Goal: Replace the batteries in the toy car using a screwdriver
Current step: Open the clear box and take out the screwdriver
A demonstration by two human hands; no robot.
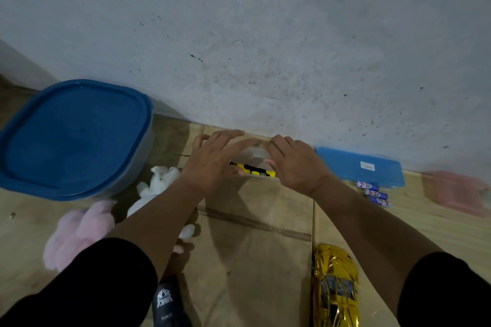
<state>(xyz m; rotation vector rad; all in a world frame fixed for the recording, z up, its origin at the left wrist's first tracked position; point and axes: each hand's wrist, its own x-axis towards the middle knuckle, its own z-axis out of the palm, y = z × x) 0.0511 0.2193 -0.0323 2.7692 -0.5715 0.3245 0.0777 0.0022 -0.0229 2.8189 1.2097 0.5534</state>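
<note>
- Container (77, 138) with blue lid stands far left on the floor, against the wall.
- Pink plush (77, 231) and white plush (156, 188) lie just below it, beside your left forearm.
- Your left hand (212, 162) rests fingers spread over a small clear box (255, 154) by the wall; thumb side touches the yellow-and-black screwdriver (256, 170).
- Your right hand (297, 164) covers the box's other end, fingers curled; whether it grips the screwdriver cannot be told.
- Gold toy car (334, 287) sits low on the floor, under your right forearm, well apart from both hands.
- Batteries (373, 194), three showing, lie just before a flat blue case (361, 166).
- Pink object (457, 192), blurred, far right.
</note>
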